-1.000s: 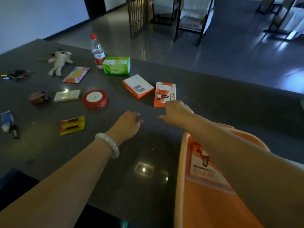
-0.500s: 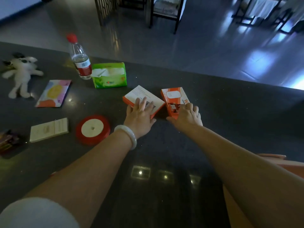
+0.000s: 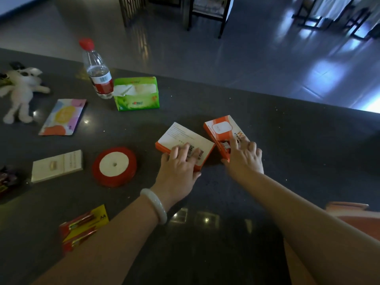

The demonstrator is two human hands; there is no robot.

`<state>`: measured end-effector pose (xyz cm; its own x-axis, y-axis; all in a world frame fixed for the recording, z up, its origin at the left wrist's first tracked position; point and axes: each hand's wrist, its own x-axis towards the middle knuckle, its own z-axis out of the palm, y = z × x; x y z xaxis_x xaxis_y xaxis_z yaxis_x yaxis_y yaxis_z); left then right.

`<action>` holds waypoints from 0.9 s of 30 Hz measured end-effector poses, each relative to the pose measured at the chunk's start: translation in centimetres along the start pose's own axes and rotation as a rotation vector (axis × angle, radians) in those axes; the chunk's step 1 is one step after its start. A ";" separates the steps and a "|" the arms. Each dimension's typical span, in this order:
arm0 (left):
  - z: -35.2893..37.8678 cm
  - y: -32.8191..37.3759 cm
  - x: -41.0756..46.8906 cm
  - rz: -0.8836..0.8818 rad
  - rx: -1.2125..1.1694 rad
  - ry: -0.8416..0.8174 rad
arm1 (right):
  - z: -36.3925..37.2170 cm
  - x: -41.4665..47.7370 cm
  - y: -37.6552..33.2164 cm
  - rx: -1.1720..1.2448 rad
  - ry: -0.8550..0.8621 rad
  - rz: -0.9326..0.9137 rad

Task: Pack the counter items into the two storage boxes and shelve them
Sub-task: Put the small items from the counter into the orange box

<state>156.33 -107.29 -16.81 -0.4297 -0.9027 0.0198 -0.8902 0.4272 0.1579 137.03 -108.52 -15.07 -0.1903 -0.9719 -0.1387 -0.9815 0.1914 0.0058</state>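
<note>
Two flat orange and white boxes lie side by side on the dark counter (image 3: 287, 140). My left hand (image 3: 178, 169) rests on the near end of the left box (image 3: 181, 136), fingers over its top and thumb at its edge. My right hand (image 3: 244, 159) grips the near end of the right box (image 3: 222, 128), which shows a white device picture. An orange storage box (image 3: 349, 212) shows only its rim at the lower right, behind my right forearm.
To the left lie a red ribbon spool (image 3: 114, 166), a cream flat pack (image 3: 57, 165), a battery pack (image 3: 82, 225), a colourful pouch (image 3: 63, 117), a green tissue pack (image 3: 136, 93), a water bottle (image 3: 96, 70) and a white plush toy (image 3: 20, 89). Beyond the counter's far edge is floor.
Both hands have moved forward from the bare counter onto the two orange boxes and closed on their near ends. The view has shifted, so the storage box has slid mostly out of frame.
</note>
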 end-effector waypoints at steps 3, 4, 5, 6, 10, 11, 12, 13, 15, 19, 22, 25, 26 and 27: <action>-1.0 -0.3 0.6 0.037 -0.023 0.002 | -0.9 0.3 0.8 0.051 -0.036 0.044; -1.4 -0.7 1.2 0.037 -0.036 -0.009 | -1.2 0.7 0.8 0.086 -0.039 0.065; -1.8 -1.3 1.9 0.035 -0.043 -0.032 | -1.4 1.2 0.8 0.118 -0.039 0.080; -2.1 -1.9 2.7 0.034 -0.041 -0.066 | -1.6 1.7 0.6 0.146 -0.036 0.087; -2.4 -4.3 5.4 0.059 0.013 -0.302 | -1.5 3.6 0.1 0.245 -0.089 0.120; -2.4 -4.7 5.8 0.067 0.012 -0.343 | -1.5 3.8 0.0 0.262 -0.111 0.132; -2.4 -4.9 6.0 0.075 0.003 -0.358 | -1.4 4.0 -0.1 0.277 -0.124 0.143; -2.4 -5.1 6.0 0.084 -0.009 -0.348 | -1.2 4.1 -0.2 0.292 -0.128 0.152; -2.5 -5.2 5.8 0.101 -0.010 -0.297 | -1.2 4.3 -0.2 0.298 -0.119 0.168; -2.6 -4.5 4.7 0.103 0.027 -0.270 | -1.7 4.1 -0.3 0.249 -0.174 0.181; -2.8 -3.6 3.3 0.065 -0.010 -0.312 | -1.9 3.4 -0.2 0.259 -0.184 0.191; -3.3 -2.9 1.6 0.048 -0.019 -0.343 | -2.7 2.0 0.4 0.313 -0.091 0.201; -3.5 -2.7 1.2 0.045 -0.020 -0.348 | -3.2 1.6 0.6 0.326 -0.055 0.193; -3.8 -2.5 0.7 0.044 -0.018 -0.346 | -3.9 1.0 0.8 0.335 -0.020 0.180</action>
<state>158.83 -109.17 -13.39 -0.4964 -0.8116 -0.3081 -0.8680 0.4619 0.1821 135.96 -109.86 -11.33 -0.3552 -0.9165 -0.1843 -0.8705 0.3961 -0.2920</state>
